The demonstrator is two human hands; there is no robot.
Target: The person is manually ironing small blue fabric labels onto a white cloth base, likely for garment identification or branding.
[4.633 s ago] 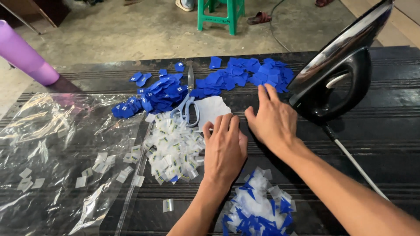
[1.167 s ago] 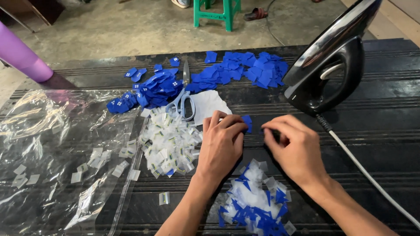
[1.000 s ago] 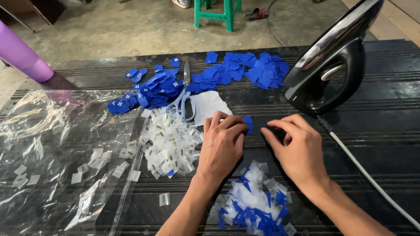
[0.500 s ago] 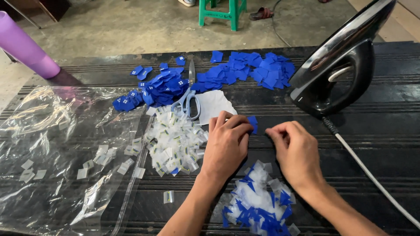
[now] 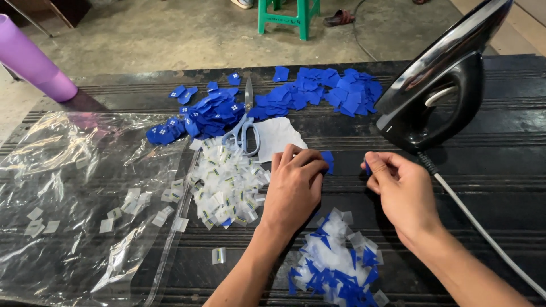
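Blue label (image 5: 328, 161) pinched in left hand (image 5: 296, 190) fingers, right hand (image 5: 401, 193) fingers gripping another (mostly hidden).

A small tailoring workshop — iron (image 5: 438, 96), scissors (image 5: 245, 122), blue fabric tags (image 5: 324, 96) on a worktable (image 5: 512, 170).

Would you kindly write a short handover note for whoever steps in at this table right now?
Left hand: pinching a small blue piece on the table.
Right hand: holding another blue bit at its fingertips.
Done: a pile of white packets lies left of the hands.
Left: loose blue pieces behind the scissors; a mixed heap lies between the arms.
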